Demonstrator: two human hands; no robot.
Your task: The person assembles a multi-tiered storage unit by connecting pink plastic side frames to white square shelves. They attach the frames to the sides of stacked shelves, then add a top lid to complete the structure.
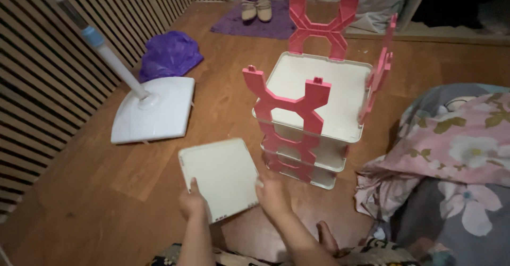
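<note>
Matt cream plastic tray [220,173], pink plastic rack [313,112], smooth wooden floor [106,202].

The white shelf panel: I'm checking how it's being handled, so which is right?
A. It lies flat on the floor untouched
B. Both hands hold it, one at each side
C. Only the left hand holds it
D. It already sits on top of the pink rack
B: the left hand grips the white shelf panel at its near left edge and the right hand at its right edge, in front of the rack.
</note>
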